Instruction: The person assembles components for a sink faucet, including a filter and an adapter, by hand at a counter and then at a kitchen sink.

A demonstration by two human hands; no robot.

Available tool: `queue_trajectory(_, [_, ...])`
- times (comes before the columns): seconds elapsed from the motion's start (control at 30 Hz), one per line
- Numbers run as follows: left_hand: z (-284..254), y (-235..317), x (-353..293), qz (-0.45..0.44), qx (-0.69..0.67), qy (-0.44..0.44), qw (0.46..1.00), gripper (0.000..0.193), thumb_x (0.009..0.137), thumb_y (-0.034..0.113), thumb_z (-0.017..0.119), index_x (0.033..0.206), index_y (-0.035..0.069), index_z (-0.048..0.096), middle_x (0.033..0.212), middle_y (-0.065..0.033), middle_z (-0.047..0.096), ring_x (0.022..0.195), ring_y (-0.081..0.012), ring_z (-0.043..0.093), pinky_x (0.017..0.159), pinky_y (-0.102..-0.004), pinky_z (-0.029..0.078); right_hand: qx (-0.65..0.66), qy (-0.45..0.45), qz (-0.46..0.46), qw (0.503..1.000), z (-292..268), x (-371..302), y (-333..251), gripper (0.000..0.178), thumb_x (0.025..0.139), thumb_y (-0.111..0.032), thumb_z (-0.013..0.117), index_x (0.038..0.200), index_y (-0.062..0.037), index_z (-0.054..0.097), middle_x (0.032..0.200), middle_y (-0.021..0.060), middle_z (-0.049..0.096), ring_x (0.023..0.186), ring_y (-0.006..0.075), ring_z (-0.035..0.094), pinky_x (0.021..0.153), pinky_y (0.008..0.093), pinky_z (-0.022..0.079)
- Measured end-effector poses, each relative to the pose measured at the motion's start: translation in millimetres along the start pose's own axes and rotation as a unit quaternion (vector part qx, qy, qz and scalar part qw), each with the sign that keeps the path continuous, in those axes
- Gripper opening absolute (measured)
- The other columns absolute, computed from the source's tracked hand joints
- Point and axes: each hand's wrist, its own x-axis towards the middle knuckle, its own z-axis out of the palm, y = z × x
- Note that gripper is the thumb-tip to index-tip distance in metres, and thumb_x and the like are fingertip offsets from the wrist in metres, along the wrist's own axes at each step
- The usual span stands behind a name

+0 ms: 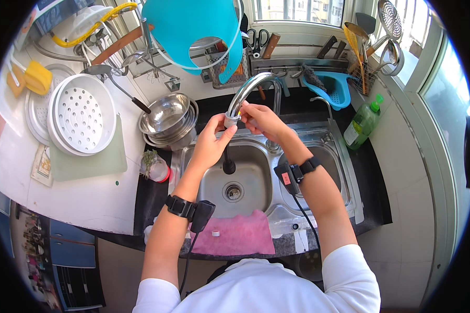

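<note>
Over the sink (207,180), a chrome gooseneck faucet (257,80) arches toward me. My left hand (210,144) closes its thumb and fingers around the pale grey fitting (231,120) at the spout's end. From the right, my right hand (265,121) pinches at the same fitting, its fingertips close together against the spout. Whatever lies between those fingertips is too small to make out. Below the fitting hangs a dark tube with a round black end (228,167), above the drain (233,192). Each forearm wears a black strap with a cabled box.
Nested steel bowls (166,116) and a lidded jar (154,166) stand left of the sink. A white colander (82,115) leans farther left. Green soap bottle (364,123) and blue basket (335,87) are right. A pink cloth (240,236) covers the front edge; a turquoise bib (189,26) hangs above.
</note>
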Motion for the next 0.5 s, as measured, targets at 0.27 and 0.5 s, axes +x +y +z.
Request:
queue_trajectory(0.27, [-4.1, 14.2, 8.5, -0.023, 0.029, -0.039, 0.999, 0.032, 0.092, 0.016, 0.057, 0.117, -0.002, 0.049, 0.104, -0.0076, 0.062, 0.097, -0.0142, 0.058, 0.088, -0.0287, 0.044, 0.058, -0.166, 0.117, 0.977, -3.7, 33.3, -5.4, 0.028, 0.091, -0.026, 0.049, 0.066, -0.0126, 0.045, 0.057, -0.0055, 0.037, 0.044, 0.0046, 0.031, 0.040, 0.0208, 0.019])
queue_trajectory(0.5, [-5.5, 26.9, 10.4, -0.023, 0.117, -0.047, 0.992, 0.028, 0.090, 0.012, 0.058, 0.115, 0.002, 0.050, 0.096, -0.0072, 0.061, 0.091, -0.0142, 0.057, 0.085, -0.0296, 0.045, -0.003, -0.273, 0.152, 0.950, -13.2, 51.2, -11.7, 0.039, 0.093, -0.037, 0.052, 0.063, -0.0141, 0.042, 0.052, -0.0071, 0.033, 0.041, 0.0024, 0.028, 0.037, 0.0189, 0.018])
